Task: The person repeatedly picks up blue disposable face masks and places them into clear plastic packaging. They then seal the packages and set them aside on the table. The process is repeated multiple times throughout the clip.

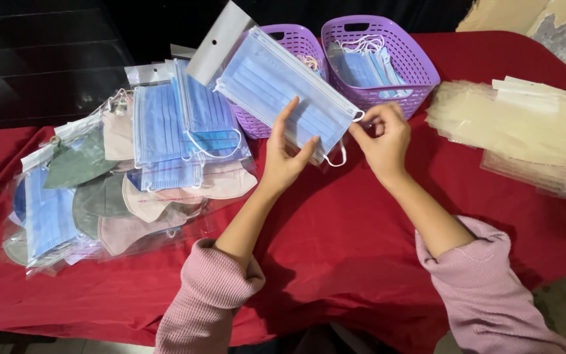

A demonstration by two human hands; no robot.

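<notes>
Two hands raised over red tablecloth (335, 242), holding one clear bag (276, 82) with blue mask (283, 92) inside. Left hand (286, 157) under bag's lower edge, fingers spread, thumb and forefinger bracing it. Right hand (384, 137) pinching bag's open right-hand end beside white ear loop (337, 157) hanging out below. Long axis of bag tilted, running from white hang tab (221, 40) at upper left down to open end at lower right; tab pointing up and away from wearer of camera. Bag held in mid-air, in front of two purple baskets.

Left basket (296, 40) largely hidden behind bag; right basket (401, 49) holding loose blue masks with white loops. Heap of filled bags (126, 170) at left on cloth: blue, green and pink masks, overlapping. Stack of empty clear bags (525, 131) at right, well apart from hands. Pink sleeves (211, 301) pushed up both forearms. Bare cloth directly beneath hands.
</notes>
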